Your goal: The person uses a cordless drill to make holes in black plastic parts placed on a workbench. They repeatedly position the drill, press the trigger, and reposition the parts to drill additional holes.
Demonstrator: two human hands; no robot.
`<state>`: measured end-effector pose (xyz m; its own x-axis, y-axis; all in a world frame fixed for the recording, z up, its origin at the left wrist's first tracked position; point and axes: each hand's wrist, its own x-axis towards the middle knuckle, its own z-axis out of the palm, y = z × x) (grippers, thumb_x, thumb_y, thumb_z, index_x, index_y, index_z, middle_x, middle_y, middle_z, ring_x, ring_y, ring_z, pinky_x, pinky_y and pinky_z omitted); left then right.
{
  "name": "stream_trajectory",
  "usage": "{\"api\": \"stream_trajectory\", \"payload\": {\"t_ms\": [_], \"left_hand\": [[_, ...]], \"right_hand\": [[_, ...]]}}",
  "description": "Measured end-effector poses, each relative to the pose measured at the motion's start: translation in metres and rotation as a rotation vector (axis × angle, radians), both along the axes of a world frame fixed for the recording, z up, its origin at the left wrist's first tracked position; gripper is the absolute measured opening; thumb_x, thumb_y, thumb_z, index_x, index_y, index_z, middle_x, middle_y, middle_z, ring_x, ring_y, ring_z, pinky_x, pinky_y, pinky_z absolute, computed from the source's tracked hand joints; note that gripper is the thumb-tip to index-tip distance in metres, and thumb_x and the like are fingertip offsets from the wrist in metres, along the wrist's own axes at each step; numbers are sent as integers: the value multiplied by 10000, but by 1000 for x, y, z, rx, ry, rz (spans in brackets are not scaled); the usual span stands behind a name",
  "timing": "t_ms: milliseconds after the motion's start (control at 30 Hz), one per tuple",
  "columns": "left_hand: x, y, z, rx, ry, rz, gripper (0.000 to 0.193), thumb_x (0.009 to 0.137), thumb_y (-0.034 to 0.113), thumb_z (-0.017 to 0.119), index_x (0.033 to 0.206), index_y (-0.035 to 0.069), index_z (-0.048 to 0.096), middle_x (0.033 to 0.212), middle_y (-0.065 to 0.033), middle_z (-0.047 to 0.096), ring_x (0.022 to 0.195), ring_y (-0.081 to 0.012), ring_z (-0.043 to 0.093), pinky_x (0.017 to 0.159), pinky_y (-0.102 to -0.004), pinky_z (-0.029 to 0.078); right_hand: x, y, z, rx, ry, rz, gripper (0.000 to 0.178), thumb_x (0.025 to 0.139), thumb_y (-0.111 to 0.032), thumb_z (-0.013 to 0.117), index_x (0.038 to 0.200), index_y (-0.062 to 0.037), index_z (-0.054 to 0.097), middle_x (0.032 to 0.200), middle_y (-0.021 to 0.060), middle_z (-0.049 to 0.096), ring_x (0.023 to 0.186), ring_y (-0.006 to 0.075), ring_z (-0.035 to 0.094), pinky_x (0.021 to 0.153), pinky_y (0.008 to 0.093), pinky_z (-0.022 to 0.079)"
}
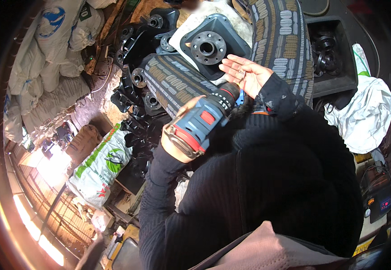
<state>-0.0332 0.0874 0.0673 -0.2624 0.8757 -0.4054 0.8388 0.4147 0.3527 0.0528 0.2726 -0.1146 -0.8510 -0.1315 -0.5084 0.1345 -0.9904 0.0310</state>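
**Drill in left hand, right palm open over patterned mat**

Surroundings are crowded on every side. White sacks (47, 54) are stacked along the upper left edge; a green-and-white sack (100, 164) lies lower left. A crumpled white sheet (366, 112) takes up the right edge. Open room is scarce: the only uncovered patch near the hands is the strip of patterned mat directly under them.

Patterned mat (177, 81), dark with pale dashes, runs diagonally from centre left toward the hands; a second run of the same material (283, 31) rises at upper centre-right, its edge touching the black bin.

Black bin (335, 81), upper right, square-walled, holds a heap of dark ring-shaped parts (323, 49).

Flanged plate (211, 45), dark grey with a round bolted hub, lies on a white sheet just beyond the right hand's fingertips. Further black flanged castings (134, 67) are piled left of the mat, touching one another.

Cordless drill (204, 119), blue-grey with red trim, is tilted, its chuck pointing up-right toward the right palm.

Left hand (182, 144) is wrapped closed around the drill's rear body. Right hand (245, 72) is flat open, palm up, fingers spread, gripping nothing; whether something small rests on the palm I cannot tell.
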Motion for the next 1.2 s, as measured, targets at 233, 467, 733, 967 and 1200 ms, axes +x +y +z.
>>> {"api": "stream_trajectory", "payload": {"t_ms": [233, 467, 733, 967, 1200], "left_hand": [[21, -27, -9, 12, -120, 135, 437, 878, 145, 473, 1302, 58, 415, 1246, -91, 545, 1155, -209, 524, 992, -330, 406], [8, -21, 7, 261, 184, 55, 310, 680, 118, 673, 985, 127, 616, 892, -49, 601, 827, -262, 613, 742, -376, 502], [0, -18, 12, 277, 146, 92, 335, 664, 135, 692, 991, 131, 617, 931, -57, 613, 863, -267, 618, 752, -379, 501], [0, -35, -6, 197, 142, 126, 306, 695, 150, 667, 993, 114, 604, 954, -60, 622, 898, -274, 616, 814, -383, 493], [-4, -40, -15, 130, 106, 189, 285, 713, 140, 650, 992, 114, 604, 951, -71, 616, 895, -269, 611, 814, -379, 491]], "right_hand": [[1, -13, 11, -54, 60, 8, 440, 923, -41, 339, 1349, 70, 346, 1337, 217, 459, 1268, 317, 440, 1024, 398, 420], [4, -13, 21, 125, 98, 222, 389, 962, -193, 479, 1282, 29, 471, 1066, 125, 631, 964, 198, 631, 838, 303, 536], [-6, -15, 23, 182, -41, 281, 245, 928, -198, 566, 1111, -37, 587, 1052, 80, 653, 925, 162, 646, 776, 306, 556], [-16, -24, 17, 74, -176, 229, 216, 927, -196, 571, 1089, -55, 590, 1111, 91, 644, 986, 179, 636, 827, 324, 539], [-29, -30, 17, 130, -198, 280, 221, 914, -179, 589, 1081, -38, 551, 1109, 106, 631, 965, 188, 625, 834, 330, 539]]}}
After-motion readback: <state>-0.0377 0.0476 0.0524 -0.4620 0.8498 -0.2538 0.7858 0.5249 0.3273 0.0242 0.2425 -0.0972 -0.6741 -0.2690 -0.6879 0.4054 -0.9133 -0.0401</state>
